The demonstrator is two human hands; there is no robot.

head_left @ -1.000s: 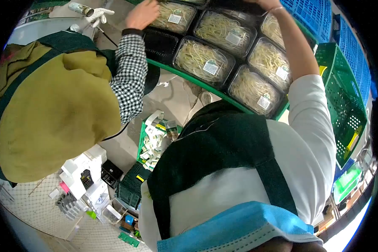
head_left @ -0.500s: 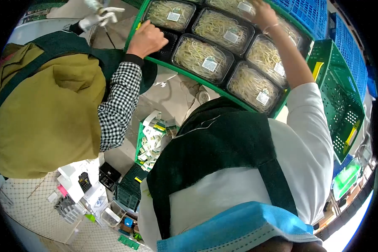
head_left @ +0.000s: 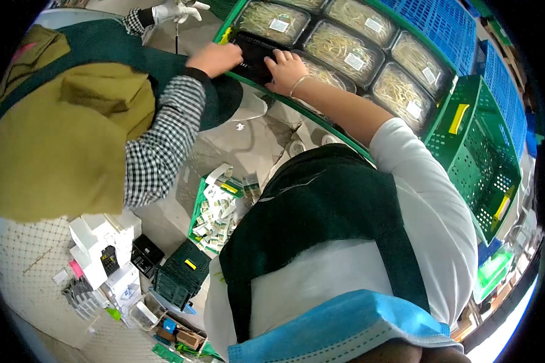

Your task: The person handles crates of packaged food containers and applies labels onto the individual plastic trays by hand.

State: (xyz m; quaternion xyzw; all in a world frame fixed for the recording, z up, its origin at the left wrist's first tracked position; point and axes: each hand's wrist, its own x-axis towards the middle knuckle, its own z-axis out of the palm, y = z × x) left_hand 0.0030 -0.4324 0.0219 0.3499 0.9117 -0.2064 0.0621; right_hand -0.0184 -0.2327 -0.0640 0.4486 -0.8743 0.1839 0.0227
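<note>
My right hand (head_left: pixel 284 71), with a thin bracelet at the wrist, reaches left over the green crate (head_left: pixel 339 128). Its fingers are slightly apart and touch the right side of a black tray (head_left: pixel 253 55) with no sprouts visible in it. Under and beside the hand is a clear-lidded tray of sprouts (head_left: pixel 324 74), partly covered by my hand and forearm. Other labelled sprout trays (head_left: pixel 344 53) fill rows in the crate. A co-worker's bare hand (head_left: pixel 215 59) is closed at the black tray's left edge. My left hand is out of view.
The co-worker in an olive head covering (head_left: pixel 60 145) leans in from the left, a white-gloved hand (head_left: pixel 178 12) farther up. Blue crates (head_left: pixel 439 30) and a green perforated crate (head_left: pixel 481 163) stand right. A bin of labels (head_left: pixel 215 212) sits below the crate.
My right hand has moved left and down from the crate's far right to the black tray. The sprout crate appears shifted right in view. The co-worker's bare hand has come down to the tray.
</note>
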